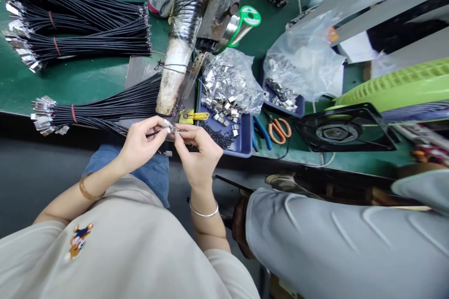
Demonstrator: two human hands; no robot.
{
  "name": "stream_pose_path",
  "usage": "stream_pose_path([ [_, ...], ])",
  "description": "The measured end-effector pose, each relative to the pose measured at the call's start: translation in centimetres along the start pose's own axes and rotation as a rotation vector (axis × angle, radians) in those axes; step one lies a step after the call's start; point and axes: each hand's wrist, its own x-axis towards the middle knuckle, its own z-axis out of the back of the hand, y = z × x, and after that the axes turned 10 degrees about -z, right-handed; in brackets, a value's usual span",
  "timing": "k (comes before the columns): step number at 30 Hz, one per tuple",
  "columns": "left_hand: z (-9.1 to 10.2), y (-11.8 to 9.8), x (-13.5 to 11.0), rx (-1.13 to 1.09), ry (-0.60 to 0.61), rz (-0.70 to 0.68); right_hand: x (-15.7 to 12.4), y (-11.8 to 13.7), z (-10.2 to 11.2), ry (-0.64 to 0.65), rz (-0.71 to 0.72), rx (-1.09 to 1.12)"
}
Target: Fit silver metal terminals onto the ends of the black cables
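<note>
left hand point(140, 144) pinching black wire point(153, 134) | right hand point(198, 154) gripping metal terminal point(174, 129) at frame centre | blue tray point(243, 147) of terminals sitting just right

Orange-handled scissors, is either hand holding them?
No, the scissors lie on the green mat beside the blue tray, away from left hand and right hand.

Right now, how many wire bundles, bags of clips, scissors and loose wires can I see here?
Black wire bundles: 4
Clear bags of metal clips: 2
Orange scissors: 1
Single wire held between left hand and right hand: 1
Total: 8
</note>
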Motion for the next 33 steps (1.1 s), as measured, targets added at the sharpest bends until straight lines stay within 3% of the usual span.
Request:
stream_pose_path([
  [15,-0.7,-0.4,0.5,0.085,-0.102,-0.056,1.2,-0.2,-0.1,-0.041,0.154,-0.115],
  [23,-0.7,-0.1,-0.1,0.083,-0.121,0.01,0.5,-0.1,-0.2,-0.032,0.257,-0.206],
  [33,-0.9,-0.5,0.3,0.046,-0.11,0.012,0.6,-0.3,-0.1,-0.029,0.181,-0.166],
])
